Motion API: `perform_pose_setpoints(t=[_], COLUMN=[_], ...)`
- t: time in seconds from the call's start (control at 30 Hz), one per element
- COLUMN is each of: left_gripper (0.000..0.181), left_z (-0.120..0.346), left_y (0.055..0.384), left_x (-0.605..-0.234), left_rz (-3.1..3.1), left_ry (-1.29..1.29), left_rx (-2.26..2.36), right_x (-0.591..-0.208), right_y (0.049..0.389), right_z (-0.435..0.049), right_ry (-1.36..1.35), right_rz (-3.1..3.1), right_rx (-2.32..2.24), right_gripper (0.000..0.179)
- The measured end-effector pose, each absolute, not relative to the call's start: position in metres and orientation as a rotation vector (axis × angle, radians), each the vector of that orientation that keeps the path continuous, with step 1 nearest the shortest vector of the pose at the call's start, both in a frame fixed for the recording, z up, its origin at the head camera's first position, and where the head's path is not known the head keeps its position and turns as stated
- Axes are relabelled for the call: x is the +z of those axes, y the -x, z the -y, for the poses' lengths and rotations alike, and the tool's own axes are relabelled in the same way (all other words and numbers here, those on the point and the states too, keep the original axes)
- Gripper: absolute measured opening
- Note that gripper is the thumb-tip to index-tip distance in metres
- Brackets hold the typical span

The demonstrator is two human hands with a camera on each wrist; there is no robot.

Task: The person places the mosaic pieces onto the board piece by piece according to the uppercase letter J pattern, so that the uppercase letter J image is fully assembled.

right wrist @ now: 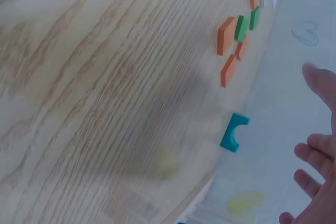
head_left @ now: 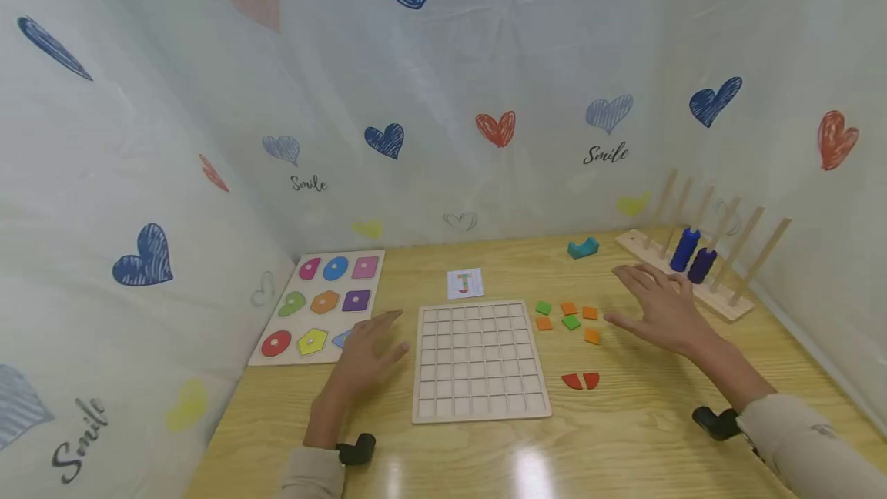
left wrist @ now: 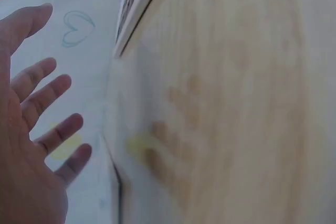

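Observation:
My left hand (head_left: 367, 353) hovers between the shape puzzle board (head_left: 286, 353) and the wooden grid board (head_left: 478, 418), overlapping the puzzle's corner in the head view. Its fingers are spread and hold nothing in the left wrist view. On the other side, my right hand (head_left: 661, 310) is raised beside several orange square tiles (head_left: 590, 313) and green square tiles (head_left: 543, 307), fingers extended, with nothing in it. Two red quarter-round tiles (head_left: 571, 382) lie nearer me. Behind the grid board is a small pattern card (head_left: 453, 286) showing a J-like figure of coloured blocks.
A wooden peg rack (head_left: 728, 308) with blue and dark purple stacked pieces stands at the back right. A teal notched block (head_left: 583, 248) sits near the back edge. White sheeting (head_left: 443, 60) printed with hearts encloses the table (head_left: 457, 468) on the visible sides.

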State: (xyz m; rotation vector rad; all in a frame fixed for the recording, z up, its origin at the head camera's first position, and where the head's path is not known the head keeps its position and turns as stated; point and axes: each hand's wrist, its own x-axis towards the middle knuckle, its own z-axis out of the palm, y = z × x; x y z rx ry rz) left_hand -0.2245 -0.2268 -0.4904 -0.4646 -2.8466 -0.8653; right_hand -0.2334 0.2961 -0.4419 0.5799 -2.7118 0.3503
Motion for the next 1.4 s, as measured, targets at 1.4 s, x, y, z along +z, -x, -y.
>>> perform_pose_setpoints(t=[1.4], left_gripper=[0.054], left_z=[0.215], left_y=[0.223], left_x=[-0.53], left_rz=[2.82], left_ry=[0.562], left_rx=[-0.767], right_x=[-0.481], right_y=[0.299], right_z=[-0.255], right_ry=[-0.781], right_rz=[2.844], right_rx=[0.522], right_gripper=[0.027])
